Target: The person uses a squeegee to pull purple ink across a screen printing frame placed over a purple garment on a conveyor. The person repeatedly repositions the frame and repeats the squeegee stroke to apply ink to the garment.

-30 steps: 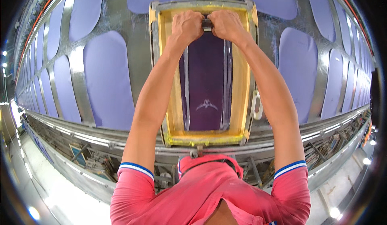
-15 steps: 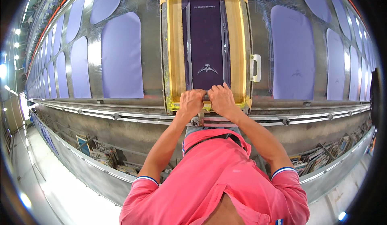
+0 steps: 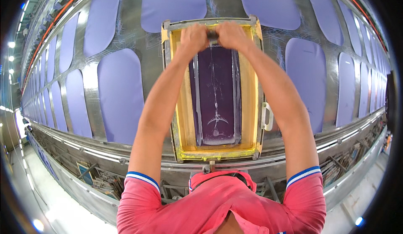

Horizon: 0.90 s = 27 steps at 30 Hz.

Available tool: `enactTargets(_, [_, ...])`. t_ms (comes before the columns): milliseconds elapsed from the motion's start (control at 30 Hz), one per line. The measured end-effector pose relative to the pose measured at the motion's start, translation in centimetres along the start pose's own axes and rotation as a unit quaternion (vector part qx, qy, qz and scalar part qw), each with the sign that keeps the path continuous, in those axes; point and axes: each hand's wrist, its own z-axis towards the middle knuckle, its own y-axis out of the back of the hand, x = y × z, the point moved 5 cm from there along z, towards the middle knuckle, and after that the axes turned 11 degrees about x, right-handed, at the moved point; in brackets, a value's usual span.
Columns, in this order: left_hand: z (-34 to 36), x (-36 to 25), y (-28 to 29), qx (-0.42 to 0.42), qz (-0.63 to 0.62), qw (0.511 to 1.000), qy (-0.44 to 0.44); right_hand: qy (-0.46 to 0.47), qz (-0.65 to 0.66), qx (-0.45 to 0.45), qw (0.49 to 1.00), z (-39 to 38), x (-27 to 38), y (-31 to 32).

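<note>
A screen-printing frame [image 3: 167, 87] with yellowed inner borders lies in front of me on the long table. Its dark purple mesh [image 3: 205, 95] carries a pale crescent-shaped design, and streaks of ink run along its middle. At the far end of the frame, my left hand [image 3: 194, 38] and my right hand [image 3: 233, 36] are side by side, both closed on a squeegee [image 3: 213, 35]. Only a short dark piece of the squeegee shows between them; the rest is hidden, and the hands are slightly blurred. A white handle [image 3: 267, 116] sticks out from the frame's right side.
Lavender panels with rounded ends [image 3: 120, 95] lie in rows across the dark table [image 3: 155, 45] on both sides and beyond the frame. A metal rail [image 3: 273, 162] runs along the near edge. Below it, slatted clutter [image 3: 105, 184] sits on a lower shelf.
Both hands have moved with the squeegee from the near end of the frame to its far end. Pale ink streaks now show down the mesh. The view has shifted, placing the frame lower.
</note>
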Motion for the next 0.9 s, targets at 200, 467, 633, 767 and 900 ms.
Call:
enactTargets(200, [5.7,2.3,-1.2,0.088,-0.043,0.995,0.016,-0.035,0.039,0.021,0.998,4.2,-2.5,0.3])
enactTargets(467, [-8.0,-3.1,-1.8,0.148,-0.091,0.984,0.023,0.021,0.06,0.009,0.998,-7.7,4.1,-4.5])
enactTargets(633, [-23.8,-9.5,-2.5,0.161,-0.143,0.976,0.037,0.044,0.085,0.042,0.995,-21.5,11.7,-10.3])
enactTargets(767, [-34.8,-14.6,-2.6,0.171,-0.179,0.969,0.028,0.047,0.104,0.07,0.991,-31.9,16.9,-13.5])
enactTargets(900, [-38.3,-16.5,-2.8,0.14,-0.18,0.974,0.011,0.076,0.262,0.044,0.961,-35.0,15.6,-14.0])
